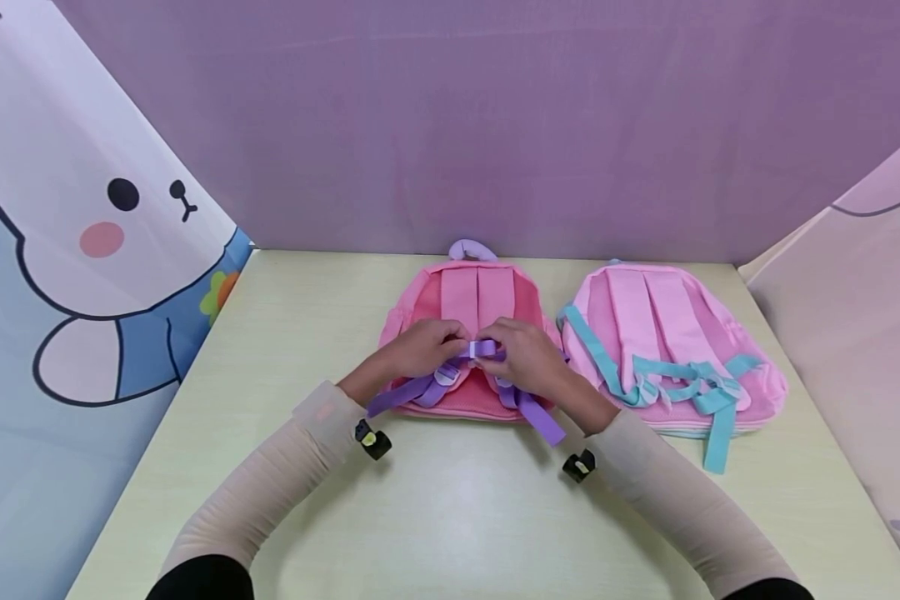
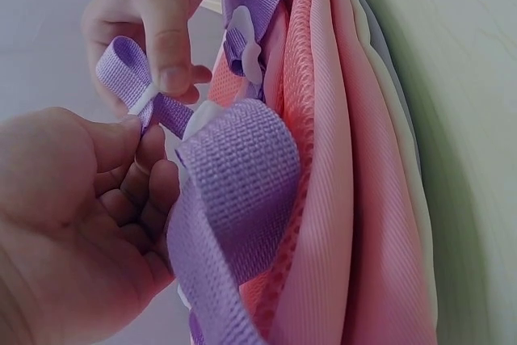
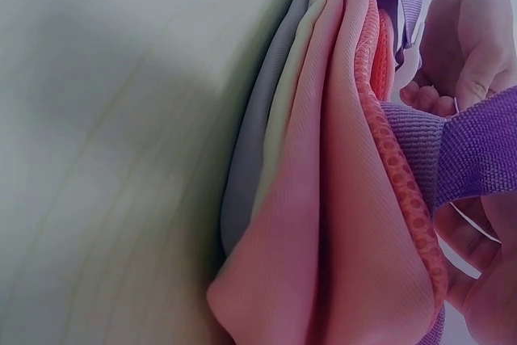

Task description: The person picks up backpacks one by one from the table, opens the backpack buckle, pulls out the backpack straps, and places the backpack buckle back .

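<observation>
A coral-pink backpack lies on the table with its purple straps facing up. Over its middle, my left hand pinches a purple strap by a small white band, which gathers the strap into a loop. From the other side my right hand pinches the same strap, thumb beside the loop in the left wrist view. Loose purple strap ends hang past the backpack's lower edge on both sides. White plastic buckles sit on the straps. In the right wrist view the strap partly hides the fingers.
A lighter pink backpack with knotted turquoise straps lies close on the right. Both bags rest on a pale wooden table. Behind stands a purple backdrop, with a cartoon-printed cloth at the left.
</observation>
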Demonstrator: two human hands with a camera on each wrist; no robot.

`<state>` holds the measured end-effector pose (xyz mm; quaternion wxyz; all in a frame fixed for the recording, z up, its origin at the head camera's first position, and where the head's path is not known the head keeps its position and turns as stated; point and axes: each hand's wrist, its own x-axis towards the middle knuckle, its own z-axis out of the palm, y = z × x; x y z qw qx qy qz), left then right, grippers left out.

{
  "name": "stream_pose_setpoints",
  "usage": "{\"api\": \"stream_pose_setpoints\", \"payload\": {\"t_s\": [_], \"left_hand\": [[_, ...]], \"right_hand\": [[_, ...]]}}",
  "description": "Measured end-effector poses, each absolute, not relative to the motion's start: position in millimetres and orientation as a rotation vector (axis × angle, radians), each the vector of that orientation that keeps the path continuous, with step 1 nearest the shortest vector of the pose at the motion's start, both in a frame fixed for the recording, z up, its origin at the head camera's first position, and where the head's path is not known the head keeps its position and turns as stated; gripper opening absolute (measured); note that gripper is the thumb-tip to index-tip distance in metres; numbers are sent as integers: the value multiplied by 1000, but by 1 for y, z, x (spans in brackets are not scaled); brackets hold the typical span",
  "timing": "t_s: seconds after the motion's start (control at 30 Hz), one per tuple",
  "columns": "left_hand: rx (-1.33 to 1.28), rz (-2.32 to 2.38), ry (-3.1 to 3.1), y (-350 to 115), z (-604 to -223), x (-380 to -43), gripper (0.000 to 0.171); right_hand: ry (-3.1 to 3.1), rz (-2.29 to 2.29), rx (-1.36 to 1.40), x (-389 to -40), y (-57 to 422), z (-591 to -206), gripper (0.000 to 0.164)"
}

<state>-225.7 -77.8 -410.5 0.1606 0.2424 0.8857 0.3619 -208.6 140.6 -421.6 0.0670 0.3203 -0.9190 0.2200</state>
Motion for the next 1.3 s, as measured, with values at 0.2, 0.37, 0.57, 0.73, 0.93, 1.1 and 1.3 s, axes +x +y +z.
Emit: {"api": "stream_pose_setpoints", "payload": {"t_s": [0.2,0.37,0.57,0.73,0.93,1.1,1.3], "left_hand": [[698,1036,2521,-78,-410,-226,16],[670,1044,2487,-80,-408,-225,17],[661,1045,2475,-82,-409,-225,17],[666,1064,2475,-81,-408,-225,15],[669,1076,2465,-80,-407,-226,15],[657,1075,2464,-80,-405,-225,14],[660,1090,2452,-79,-406,-225,14]], "right_hand": [[-2769,666,964,-209,140,-421,33],[-2783,661,951,-208,140,-419,35],[-2803,659,931,-209,140,-418,36],[-2793,656,939,-209,139,-418,35],[-2780,664,947,-209,140,-418,34],[-2783,679,950,-209,140,-418,34],[-2807,680,941,-208,140,-417,34]]}}
